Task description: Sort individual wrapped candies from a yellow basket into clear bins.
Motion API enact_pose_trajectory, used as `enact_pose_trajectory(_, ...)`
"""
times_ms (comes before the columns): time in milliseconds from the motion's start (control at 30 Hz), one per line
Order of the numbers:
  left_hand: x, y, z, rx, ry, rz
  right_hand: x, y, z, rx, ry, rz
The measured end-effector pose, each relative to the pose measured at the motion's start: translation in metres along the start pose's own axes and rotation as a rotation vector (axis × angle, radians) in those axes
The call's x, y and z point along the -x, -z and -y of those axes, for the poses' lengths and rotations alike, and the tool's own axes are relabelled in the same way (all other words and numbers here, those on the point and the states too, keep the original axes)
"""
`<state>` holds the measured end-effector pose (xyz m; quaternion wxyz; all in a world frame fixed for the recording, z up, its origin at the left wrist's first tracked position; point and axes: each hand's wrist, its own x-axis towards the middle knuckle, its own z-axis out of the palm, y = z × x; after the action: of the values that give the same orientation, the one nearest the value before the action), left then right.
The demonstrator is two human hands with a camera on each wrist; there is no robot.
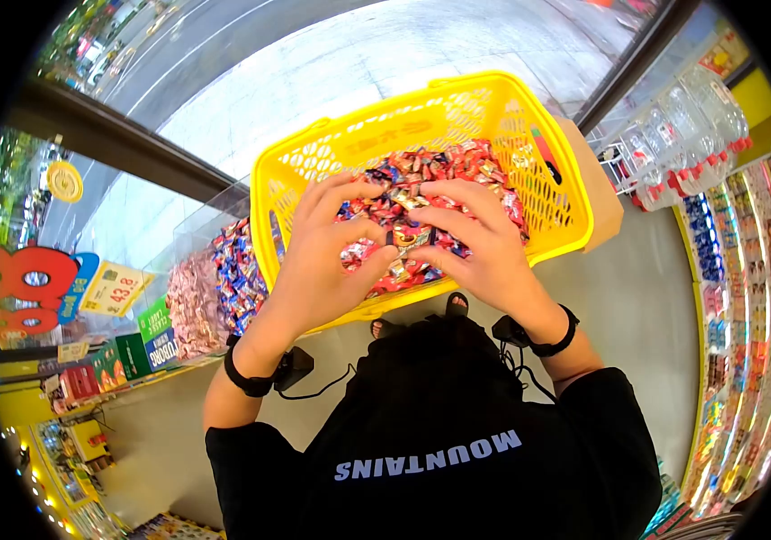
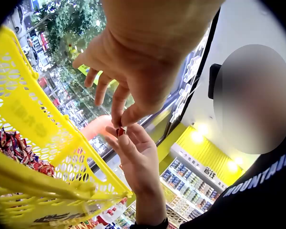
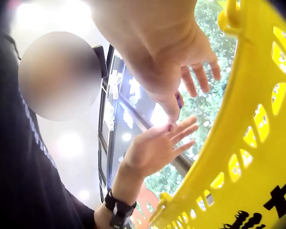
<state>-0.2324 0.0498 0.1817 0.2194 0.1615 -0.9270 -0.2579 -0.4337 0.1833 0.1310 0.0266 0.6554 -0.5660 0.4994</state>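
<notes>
Above a yellow basket point(image 1: 574, 171) filled with small wrapped candies point(image 1: 421, 166), both hands meet. My left hand point(image 1: 322, 252) pinches one end of a wrapped candy point(image 1: 412, 238) between thumb and index finger, while my right hand point(image 1: 484, 243) pinches the other end. In the left wrist view, a red wrapper point(image 2: 120, 131) shows between the fingertips of my left hand point(image 2: 133, 71) and right hand point(image 2: 143, 164). From the right wrist, dark wrapper bits point(image 3: 179, 100) show at the fingertips of my right hand point(image 3: 167, 67), close to my left hand point(image 3: 150, 150). The other fingers are spread.
Piles of pink-wrapped point(image 1: 197, 310) and blue-wrapped candies point(image 1: 237, 270) lie left of the basket. Behind it is a window onto a pavement point(image 1: 313, 54). A cardboard box point(image 1: 601, 193) and clear jars with red lids point(image 1: 687, 135) stand to the right, near stocked shelves point(image 1: 745, 315).
</notes>
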Motion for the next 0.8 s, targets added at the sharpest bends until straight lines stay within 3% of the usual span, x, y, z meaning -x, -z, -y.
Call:
enact_pose_trajectory(167, 0.047, 0.012, 0.023, 0.049, 0.065, -0.031, -0.014, -0.03, 0.01, 0.072, 0.173, 0.145)
enact_pose_trajectory(333, 0.086, 0.024, 0.037, 0.09, 0.139, -0.062, -0.028, -0.054, 0.025, 0.093, 0.211, 0.344)
enact_pose_trajectory(433, 0.11, 0.03, 0.044, 0.085, 0.2, -0.143, -0.036, -0.064, 0.035, 0.1, 0.285, 0.38)
enact_pose_trajectory(533, 0.13, 0.033, 0.055, 0.085, 0.248, -0.265, -0.039, -0.078, 0.048, 0.107, 0.243, 0.442)
enact_pose_trajectory(667, 0.168, 0.04, 0.085, -0.193, 0.38, -0.453, -0.039, -0.088, 0.044, 0.152, 0.202, 0.468)
enact_pose_trajectory(800, 0.215, 0.019, 0.145, -0.389, 0.558, -0.45, -0.035, -0.086, 0.042, 0.237, 0.145, 0.501)
